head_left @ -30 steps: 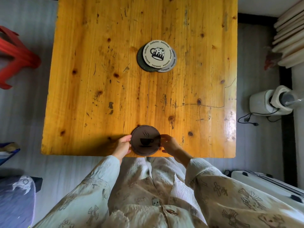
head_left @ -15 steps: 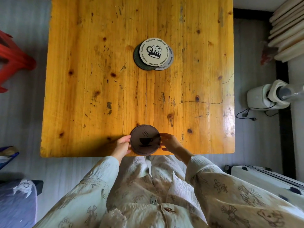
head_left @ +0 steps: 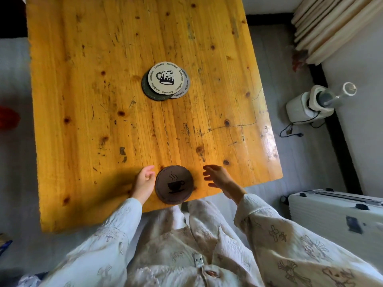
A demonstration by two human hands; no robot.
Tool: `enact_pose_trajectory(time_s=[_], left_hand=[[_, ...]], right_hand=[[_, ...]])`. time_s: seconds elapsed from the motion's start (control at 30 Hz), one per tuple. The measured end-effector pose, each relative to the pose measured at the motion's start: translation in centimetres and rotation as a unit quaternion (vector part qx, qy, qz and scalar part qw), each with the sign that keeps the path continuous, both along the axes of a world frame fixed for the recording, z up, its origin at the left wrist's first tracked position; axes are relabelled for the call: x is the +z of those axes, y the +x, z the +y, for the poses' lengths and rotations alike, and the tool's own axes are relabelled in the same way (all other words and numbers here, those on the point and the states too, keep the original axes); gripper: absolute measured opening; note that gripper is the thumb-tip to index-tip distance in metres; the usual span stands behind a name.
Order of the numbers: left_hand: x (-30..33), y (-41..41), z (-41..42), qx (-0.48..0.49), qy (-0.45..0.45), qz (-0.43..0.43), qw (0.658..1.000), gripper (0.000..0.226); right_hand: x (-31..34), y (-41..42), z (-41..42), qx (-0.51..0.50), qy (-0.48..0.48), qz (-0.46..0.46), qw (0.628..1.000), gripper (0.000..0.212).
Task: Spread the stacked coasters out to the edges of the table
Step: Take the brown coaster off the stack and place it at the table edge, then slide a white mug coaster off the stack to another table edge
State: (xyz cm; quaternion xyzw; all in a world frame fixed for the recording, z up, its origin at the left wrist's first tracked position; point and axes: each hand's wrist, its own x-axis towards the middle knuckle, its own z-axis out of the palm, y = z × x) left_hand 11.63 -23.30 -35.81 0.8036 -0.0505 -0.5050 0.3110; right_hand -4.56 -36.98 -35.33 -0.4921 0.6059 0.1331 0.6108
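Note:
A dark brown coaster with a coffee-cup print (head_left: 174,184) lies flat at the near edge of the wooden table (head_left: 83,100). My left hand (head_left: 144,182) rests beside its left rim, fingers loosely curled, touching or almost touching it. My right hand (head_left: 218,178) hovers to the right of it, fingers spread, apart from the coaster. In the middle of the table sits a fanned stack of three coasters (head_left: 165,80): a cream one with a mug print on top, a dark green one under it to the left, a grey one to the right.
A white appliance with a cord (head_left: 308,105) stands on the floor to the right. A white suitcase (head_left: 335,212) lies at the lower right. Folded curtains (head_left: 331,27) hang at the upper right. Something red (head_left: 8,119) sits at the left.
Both hands held the brown coaster's rim before. My right hand has now let go and moved right, fingers spread. The camera view has tilted and shifted.

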Motion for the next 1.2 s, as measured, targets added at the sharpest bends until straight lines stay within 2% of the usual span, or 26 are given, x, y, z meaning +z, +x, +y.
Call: enact_pose_trajectory(time_s=[0.2,0.4,0.63,0.83,0.97,1.2], left_hand=[[2.4,-1.3,-5.1,-0.099,-0.071,-0.034,0.992,0.030],[5.4,-8.0,-10.0,-0.158,-0.128,-0.039,0.978,0.027],[8.6,-22.1,-15.8,-0.090,-0.206,-0.058,0.973,0.029],[9.7,-33.8,-20.6,-0.178,-0.229,-0.015,0.957,0.030],[9.7,-35.9,-24.3,-0.184,-0.240,-0.032,0.953,0.029],[8.5,-35.7,-31.4,-0.124,-0.222,-0.040,0.966,0.030]], right_hand=[[2.8,-5.4,-3.1,-0.113,-0.045,-0.046,0.992,0.034],[6.1,-14.2,-5.9,-0.171,-0.109,-0.096,0.975,0.031],[10.5,-27.4,-9.8,-0.221,-0.153,-0.166,0.949,0.021],[13.7,-36.3,-13.4,-0.248,-0.190,-0.173,0.934,0.019],[13.8,-38.9,-16.9,-0.248,-0.190,-0.171,0.935,0.021],[12.8,-38.2,-25.8,-0.198,-0.167,-0.182,0.948,0.019]])
